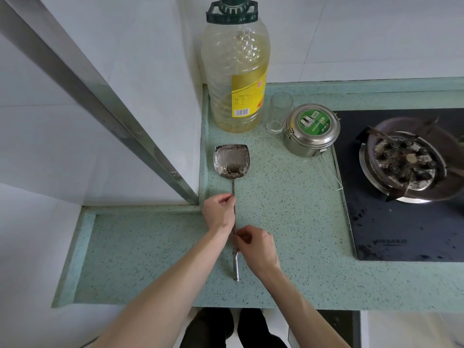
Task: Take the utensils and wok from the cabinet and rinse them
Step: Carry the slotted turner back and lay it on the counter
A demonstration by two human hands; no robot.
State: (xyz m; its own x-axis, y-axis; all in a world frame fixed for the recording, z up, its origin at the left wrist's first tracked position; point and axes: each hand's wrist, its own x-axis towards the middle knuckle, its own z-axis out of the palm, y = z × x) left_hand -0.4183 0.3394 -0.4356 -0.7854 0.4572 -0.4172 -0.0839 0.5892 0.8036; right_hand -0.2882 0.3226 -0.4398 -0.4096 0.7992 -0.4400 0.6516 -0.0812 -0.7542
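Observation:
A steel spatula (232, 160) lies on the speckled green counter (288, 222), its blade pointing away from me and its long handle running toward the front edge. My left hand (219, 210) pinches the thin shaft just below the blade. My right hand (257, 247) pinches the handle lower down, near its thicker end. No wok or cabinet shows in the head view.
A large oil bottle (236, 79) stands at the back by the wall corner. Beside it are a clear glass (280, 113) and a steel lidded container (311, 130) with a wire handle. A black gas hob (401, 222) with a burner (406, 163) fills the right.

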